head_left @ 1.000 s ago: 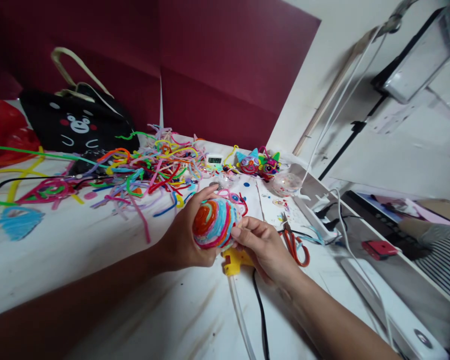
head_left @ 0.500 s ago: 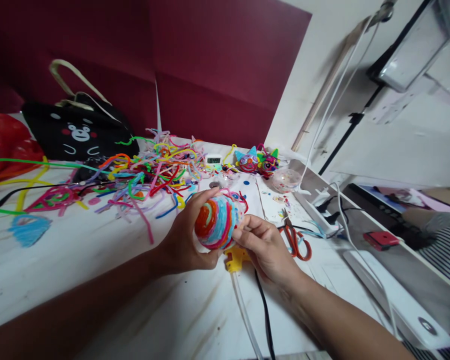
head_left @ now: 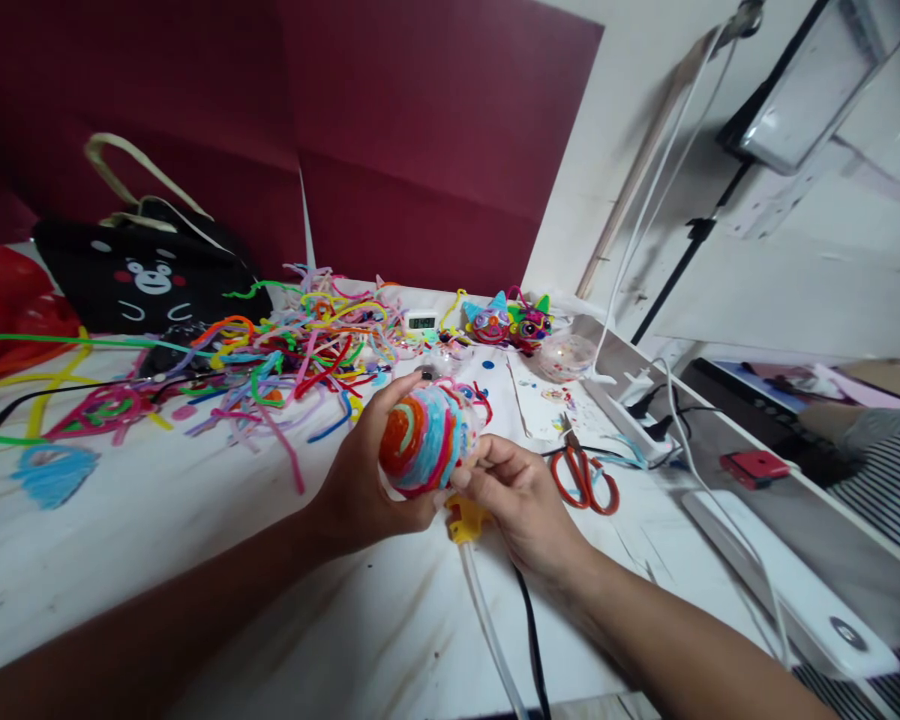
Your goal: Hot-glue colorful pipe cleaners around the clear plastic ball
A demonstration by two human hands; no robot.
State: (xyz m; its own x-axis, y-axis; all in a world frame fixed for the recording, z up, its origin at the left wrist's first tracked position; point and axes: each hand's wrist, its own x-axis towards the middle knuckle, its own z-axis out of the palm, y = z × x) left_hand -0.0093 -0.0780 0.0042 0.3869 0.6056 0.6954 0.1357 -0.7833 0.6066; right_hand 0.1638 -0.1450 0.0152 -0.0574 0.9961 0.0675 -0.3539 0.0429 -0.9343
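A ball wrapped in coiled pipe cleaners (head_left: 427,440), orange, light blue and pink, is held above the table. My left hand (head_left: 367,475) is closed around its left side, thumb below and fingers over the top. At the ball's right edge, the thumb and forefinger of my right hand (head_left: 517,495) are pinched together against it; whatever lies between those fingertips is too small to make out. Just beneath the hands lies a yellow glue gun (head_left: 463,522), partly hidden, with a clear glue stick (head_left: 484,610) running toward me.
Orange-handled scissors (head_left: 585,480) lie to the right, near a power strip (head_left: 649,415). A tangled heap of pipe cleaners (head_left: 315,340) spreads at the back left before a black bag (head_left: 150,280). Two decorated animal-face balls (head_left: 491,322) and a clear bowl (head_left: 565,357) stand behind.
The view has shifted slightly. Both hands and the ball sit a little farther left and lower in the picture, and the ball is turned slightly. The pinch at its right edge continues.
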